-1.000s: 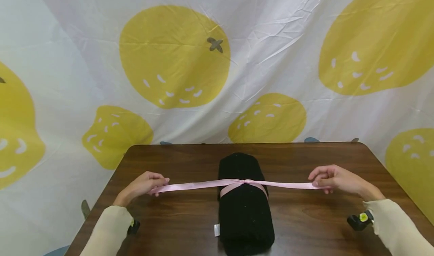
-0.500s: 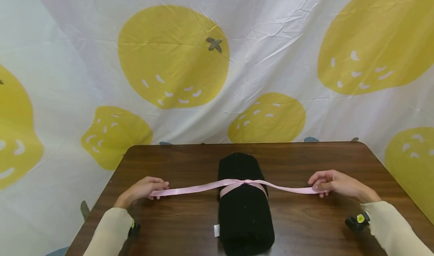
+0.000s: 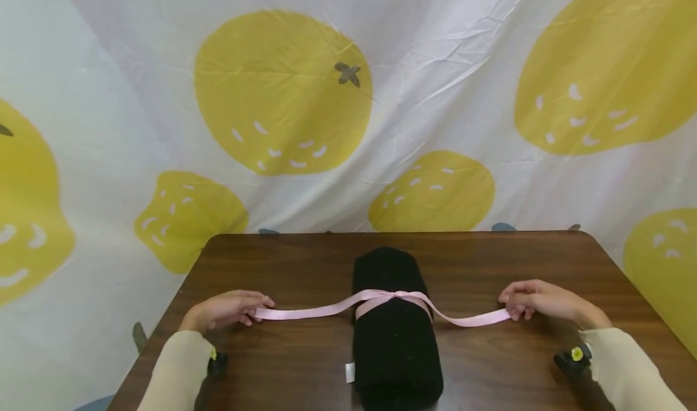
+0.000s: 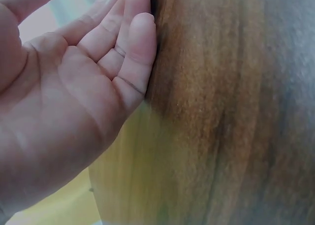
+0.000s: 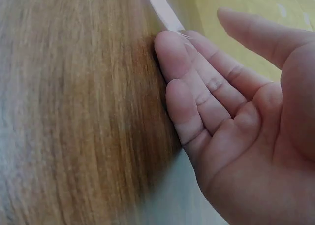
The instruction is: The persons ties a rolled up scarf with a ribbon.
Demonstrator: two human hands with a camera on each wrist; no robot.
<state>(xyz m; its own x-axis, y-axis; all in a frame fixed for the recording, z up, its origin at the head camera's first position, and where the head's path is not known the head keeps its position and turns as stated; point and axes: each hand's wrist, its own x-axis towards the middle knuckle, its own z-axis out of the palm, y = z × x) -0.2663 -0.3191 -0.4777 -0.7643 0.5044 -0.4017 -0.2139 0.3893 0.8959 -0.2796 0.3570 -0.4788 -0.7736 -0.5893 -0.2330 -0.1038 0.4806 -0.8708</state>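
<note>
1. Pink ribbon (image 3: 381,302) crosses a black rolled cloth (image 3: 394,332) at the table's (image 3: 294,259) 6 o'clock.
2. Left hand (image 3: 223,310) at 9 and right hand (image 3: 539,302) at 3 pinch the slack ends — first knot made.
3. A bow likely needs loops next.

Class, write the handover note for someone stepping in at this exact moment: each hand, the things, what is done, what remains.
Left hand pinches the left end of the pink ribbon, low over the table. Right hand pinches the right end. The ribbon goes round the rolled black cloth mid-table, crossed once on top, both tails sagging. Done: wrap and first crossing. Left: probably the bow.
</note>
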